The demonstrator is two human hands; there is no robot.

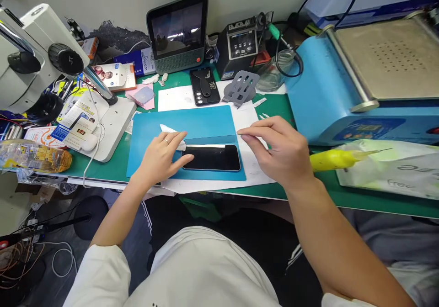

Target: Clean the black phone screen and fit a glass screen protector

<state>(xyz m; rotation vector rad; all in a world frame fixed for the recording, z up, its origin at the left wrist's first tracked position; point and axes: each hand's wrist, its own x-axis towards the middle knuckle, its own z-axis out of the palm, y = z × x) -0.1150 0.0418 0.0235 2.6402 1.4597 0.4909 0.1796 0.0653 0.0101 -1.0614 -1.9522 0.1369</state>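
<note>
A phone (211, 158) with a dark screen lies face up on a blue mat (151, 133). My left hand (161, 156) is over the phone's left end, thumb spread away from the stretched fingers. A crumpled white tissue (180, 146) pokes out beneath those fingers; whether they grip it is hidden. Behind the phone, a narrow clear film strip (211, 140) runs from the tissue towards the right. At the strip's right end, my right hand (281, 149) pinches its corner between thumb and forefinger.
Beyond the mat are a black phone back (205, 87), a grey stand (241, 87) and a smart display (178, 33). A microscope (44, 65) stands left. On the right are a blue heating machine (318, 92), a yellow-bodied needle tool (336, 159) and a wipes packet (391, 170).
</note>
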